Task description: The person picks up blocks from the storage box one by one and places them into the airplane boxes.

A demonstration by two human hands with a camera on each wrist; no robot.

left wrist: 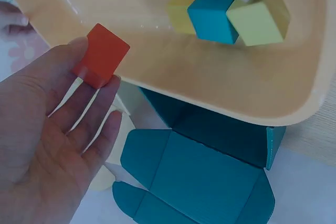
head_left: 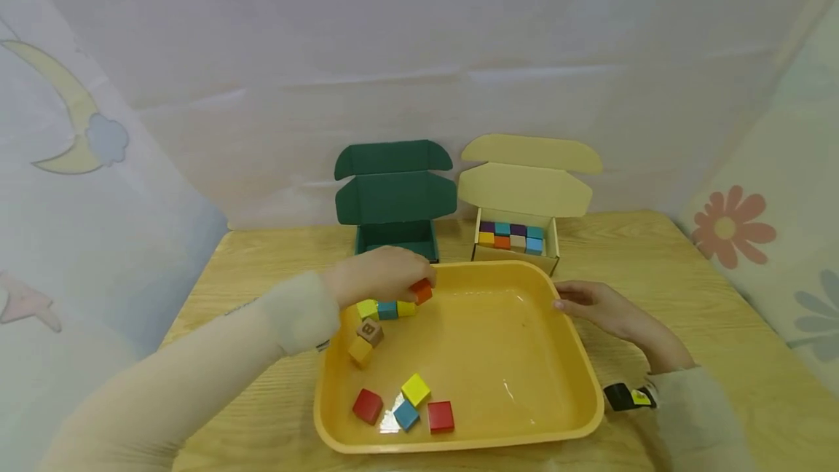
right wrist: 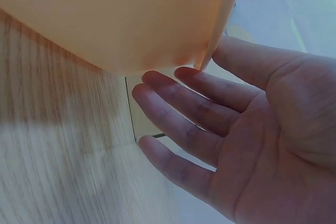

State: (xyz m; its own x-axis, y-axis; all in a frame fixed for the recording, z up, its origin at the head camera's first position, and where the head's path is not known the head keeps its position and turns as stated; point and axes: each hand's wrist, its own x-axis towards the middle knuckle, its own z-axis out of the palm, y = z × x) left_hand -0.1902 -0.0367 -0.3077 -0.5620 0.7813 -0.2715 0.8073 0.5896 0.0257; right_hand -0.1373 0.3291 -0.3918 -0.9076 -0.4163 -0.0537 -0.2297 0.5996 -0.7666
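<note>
My left hand [head_left: 382, 275] pinches an orange-red cube [left wrist: 103, 55] between thumb and fingers, raised over the far left part of a yellow tray [head_left: 505, 355]. Below it in the tray lie a yellow-green cube [head_left: 367, 309], a blue cube [head_left: 387, 310] and a yellow cube [head_left: 406, 309]. Close to these are a wooden cube [head_left: 370, 331] marked with a letter and an orange-yellow cube [head_left: 360, 350]. My right hand [head_left: 606, 314] grips the tray's right rim, thumb over the edge and fingers [right wrist: 178, 124] under it on the outside.
Behind the tray stand an open dark green box [head_left: 396, 199] and an open cream box [head_left: 524, 191] with several coloured cubes inside. Near the tray's front lie red cubes [head_left: 440, 417], a yellow cube [head_left: 416, 390] and a blue cube [head_left: 406, 414]. A wooden table [head_left: 262, 268] carries everything.
</note>
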